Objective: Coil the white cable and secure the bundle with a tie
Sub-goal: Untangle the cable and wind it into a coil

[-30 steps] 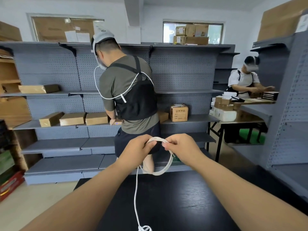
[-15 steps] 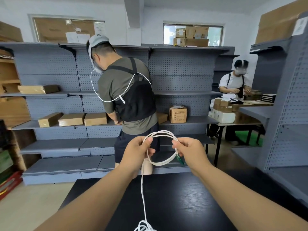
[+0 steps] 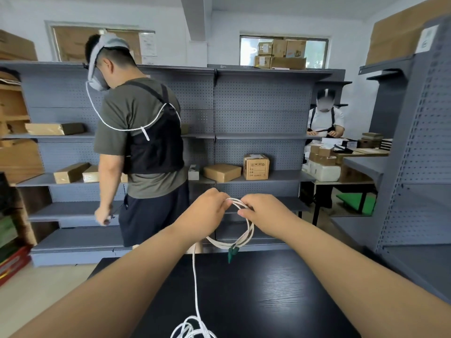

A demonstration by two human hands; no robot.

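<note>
Loosely coiled, the thin white cable [image 3: 247,236], green-tipped, hangs pinched in the fingers [image 3: 244,212] of left hand [image 3: 207,214] and right hand [image 3: 267,215].

The black table [image 3: 268,301] in the lower middle of the frame offers open surface on both sides of the hanging white cable [image 3: 194,276], whose loose tangle lies at the table's near edge, bottom centre. Past the far edge, a standing person [image 3: 146,142] at centre left and the grey shelves [image 3: 256,118] behind block the way forward. Another grey shelf unit [image 3: 427,167] closes the frame's right edge.
</note>
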